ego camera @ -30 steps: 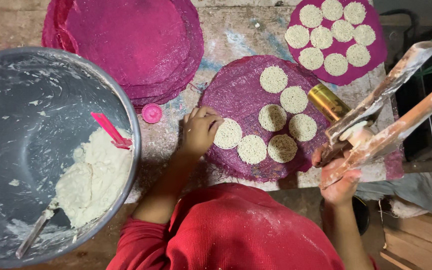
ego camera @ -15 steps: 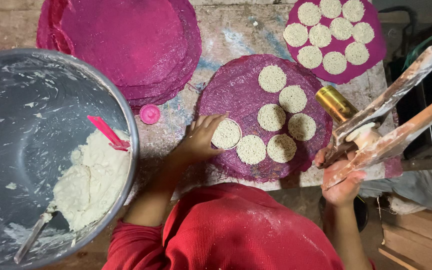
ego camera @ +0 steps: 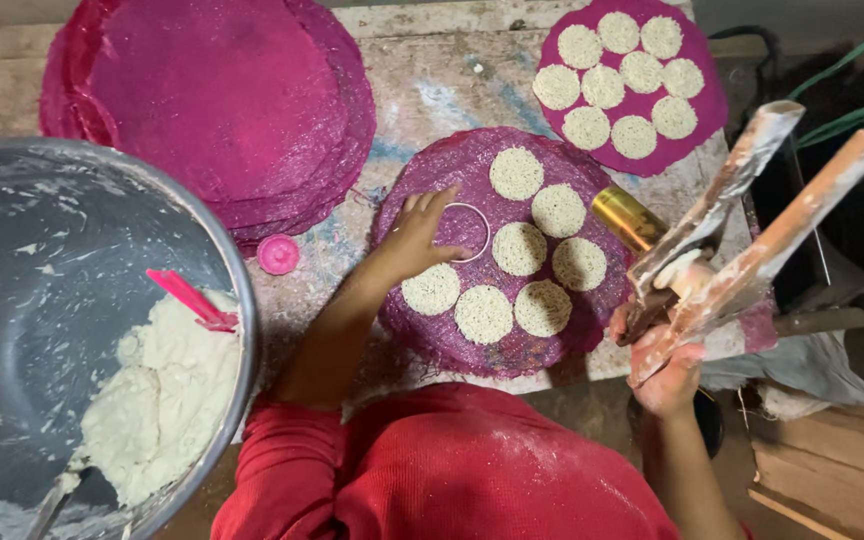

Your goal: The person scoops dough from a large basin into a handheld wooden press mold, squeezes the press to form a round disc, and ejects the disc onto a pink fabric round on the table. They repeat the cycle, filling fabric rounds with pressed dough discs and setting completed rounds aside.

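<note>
Left hand (ego camera: pixel 414 237) resting on the near pink mesh mat (ego camera: pixel 497 250), fingers pinched on a thin metal ring (ego camera: pixel 460 232) set among seven round white discs (ego camera: pixel 518 248). Right hand (ego camera: pixel 667 365) clamped on a dusty wooden press (ego camera: pixel 742 235) (two long handles, pointing far right) at the tabletop's (ego camera: pixel 422 95) right edge. Big steel bowl (ego camera: pixel 72 330) with white dough (ego camera: pixel 157 395) at near left. Stack of mats (ego camera: pixel 212 100) at far left.

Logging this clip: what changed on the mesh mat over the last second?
The left hand shifted its metal ring from the mat's lower-left area to a bare spot further up, leaving a noodle disc where it was. The right hand kept gripping the wooden press. Bowl and pink cap unchanged.
</note>
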